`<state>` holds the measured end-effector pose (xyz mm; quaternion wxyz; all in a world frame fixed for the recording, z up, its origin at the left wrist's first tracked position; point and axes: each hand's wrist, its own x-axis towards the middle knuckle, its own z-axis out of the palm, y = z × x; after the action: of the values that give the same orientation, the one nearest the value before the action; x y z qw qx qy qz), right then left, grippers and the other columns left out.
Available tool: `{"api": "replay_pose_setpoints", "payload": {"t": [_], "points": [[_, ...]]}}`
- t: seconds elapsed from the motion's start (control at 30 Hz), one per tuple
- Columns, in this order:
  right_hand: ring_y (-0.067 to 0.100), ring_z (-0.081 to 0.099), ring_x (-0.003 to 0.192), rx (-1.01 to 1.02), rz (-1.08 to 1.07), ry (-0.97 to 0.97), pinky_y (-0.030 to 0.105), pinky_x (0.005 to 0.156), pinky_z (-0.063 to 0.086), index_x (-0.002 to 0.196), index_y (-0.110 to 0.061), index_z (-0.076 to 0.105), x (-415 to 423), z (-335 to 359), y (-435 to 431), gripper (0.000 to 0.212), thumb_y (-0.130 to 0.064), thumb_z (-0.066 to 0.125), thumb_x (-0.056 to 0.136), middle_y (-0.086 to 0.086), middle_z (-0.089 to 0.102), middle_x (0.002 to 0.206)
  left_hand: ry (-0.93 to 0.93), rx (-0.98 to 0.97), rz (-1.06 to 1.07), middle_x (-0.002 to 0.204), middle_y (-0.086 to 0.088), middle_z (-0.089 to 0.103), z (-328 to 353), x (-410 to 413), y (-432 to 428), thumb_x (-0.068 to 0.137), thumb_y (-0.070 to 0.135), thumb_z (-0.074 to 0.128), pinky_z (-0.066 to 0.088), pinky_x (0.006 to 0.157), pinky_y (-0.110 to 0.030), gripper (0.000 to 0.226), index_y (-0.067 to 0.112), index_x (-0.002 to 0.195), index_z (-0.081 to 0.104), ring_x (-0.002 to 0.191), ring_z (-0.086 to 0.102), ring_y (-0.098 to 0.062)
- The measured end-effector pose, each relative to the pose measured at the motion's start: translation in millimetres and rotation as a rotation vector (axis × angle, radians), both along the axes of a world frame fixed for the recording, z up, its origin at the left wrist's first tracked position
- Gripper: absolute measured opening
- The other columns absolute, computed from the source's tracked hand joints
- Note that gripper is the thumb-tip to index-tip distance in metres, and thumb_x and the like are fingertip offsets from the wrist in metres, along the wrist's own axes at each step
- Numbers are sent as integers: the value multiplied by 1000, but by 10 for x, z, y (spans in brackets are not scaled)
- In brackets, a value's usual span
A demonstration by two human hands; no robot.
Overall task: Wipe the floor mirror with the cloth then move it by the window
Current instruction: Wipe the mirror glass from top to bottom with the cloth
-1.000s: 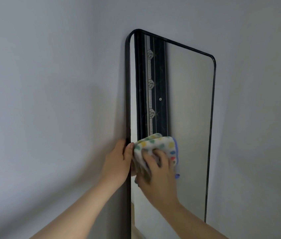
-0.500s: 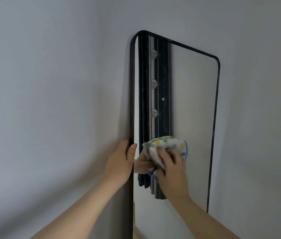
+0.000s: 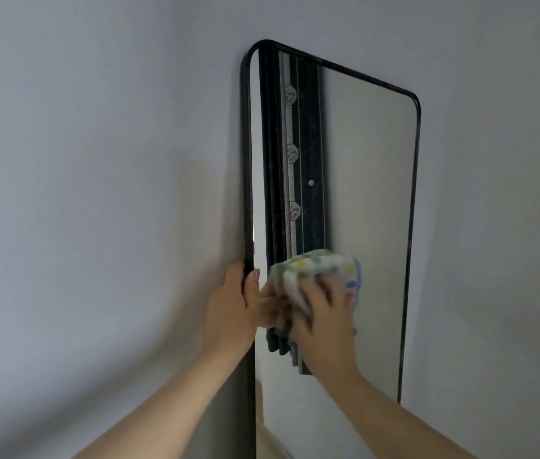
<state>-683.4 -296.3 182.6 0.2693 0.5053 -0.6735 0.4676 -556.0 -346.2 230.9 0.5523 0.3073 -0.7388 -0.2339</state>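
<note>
At far left, a plain wall (image 3: 80, 193) backs the scene. The floor mirror (image 3: 371, 210) leans upright against it, black frame (image 3: 246, 160) at its left edge. The left hand (image 3: 232, 313) grips that frame, fingers behind and thumb curled round the front, steadying it. Just right, the right hand (image 3: 324, 321) presses a bunched, dotted cloth (image 3: 318, 270) flat to the glass, fingers spread over the fabric; its outline is blurred, suggesting a stroke under way. The glass reflects a dark patterned curtain (image 3: 298, 160).

Risks, as judged: a hard push could tip or slide the leaning mirror if the left grip slackens; the left thumb on the front edge may leave smears; the right portion of the glass may go unwiped. No window is in view.
</note>
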Motion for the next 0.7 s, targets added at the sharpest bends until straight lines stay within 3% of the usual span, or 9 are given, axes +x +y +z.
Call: {"api": "replay_pose_setpoints", "payload": {"t": [0.07, 0.1, 0.23, 0.27, 0.33, 0.43, 0.5, 0.57, 0.7], "points": [[30, 44, 114, 46, 62, 243, 44, 95, 38, 122, -28, 46, -23, -94, 37, 46, -29, 44, 77, 10, 52, 123, -16, 12, -8, 70, 14, 48, 8, 8, -38, 97, 30, 33, 37, 49, -10, 25, 13, 104, 49, 63, 48, 1], [32, 44, 117, 76, 50, 254, 45, 97, 39, 126, -29, 44, -124, -61, 54, 48, -30, 45, 78, 9, 50, 127, -20, 16, -14, 71, 15, 47, 12, 15, -44, 97, 30, 34, 37, 51, -9, 26, 12, 108, 50, 64, 47, 1], [33, 44, 118, 13, -10, -297, 51, 101, 39, 128, -21, 48, -499, 17, -34, 44, -12, 53, 85, 10, 48, 128, -14, -8, -22, 77, 16, 46, 26, 50, -15, 97, 26, 36, 33, 58, 5, 21, 15, 110, 49, 68, 44, 1], [34, 46, 117, -25, -15, -319, 51, 104, 36, 126, -23, 47, -411, 44, -50, 44, -13, 52, 83, 10, 50, 125, -14, -17, -16, 74, 17, 45, 22, 53, 2, 97, 24, 36, 33, 60, 5, 15, 18, 104, 48, 66, 44, 0], [36, 45, 118, -19, 12, -140, 46, 105, 30, 125, -29, 40, -171, 8, -56, 47, -19, 50, 80, 11, 50, 127, -3, -33, -2, 68, 16, 43, 14, 39, 12, 96, 24, 37, 36, 59, 0, 13, 16, 96, 47, 62, 45, -3], [36, 47, 114, 38, -3, 157, 44, 95, 39, 128, -28, 39, -138, -26, 8, 51, -21, 52, 79, 13, 49, 128, 3, -10, 13, 68, 14, 45, 1, 16, -19, 97, 26, 36, 36, 56, -1, 22, 11, 103, 50, 61, 45, -1], [34, 46, 115, 54, -50, -62, 47, 99, 39, 129, -17, 44, -434, -46, -64, 46, -14, 56, 84, 16, 47, 128, 15, -6, 3, 73, 12, 48, 6, 3, -22, 97, 25, 35, 34, 56, 1, 25, 10, 109, 51, 65, 45, 1], [34, 49, 112, 6, -126, -449, 46, 101, 39, 123, -6, 49, -717, -55, -127, 36, -13, 52, 88, 17, 51, 116, 20, -23, 13, 84, 7, 51, 3, -3, -7, 97, 24, 35, 34, 57, -3, 29, 8, 115, 51, 70, 45, -4], [31, 54, 103, 13, -121, -1023, 42, 96, 41, 102, -13, 51, -886, 72, -77, 12, -20, 45, 95, 6, 52, 104, 10, -6, 17, 90, 5, 51, -3, -5, 25, 98, 26, 32, 34, 57, -9, 32, 10, 119, 49, 78, 46, -8]]}}
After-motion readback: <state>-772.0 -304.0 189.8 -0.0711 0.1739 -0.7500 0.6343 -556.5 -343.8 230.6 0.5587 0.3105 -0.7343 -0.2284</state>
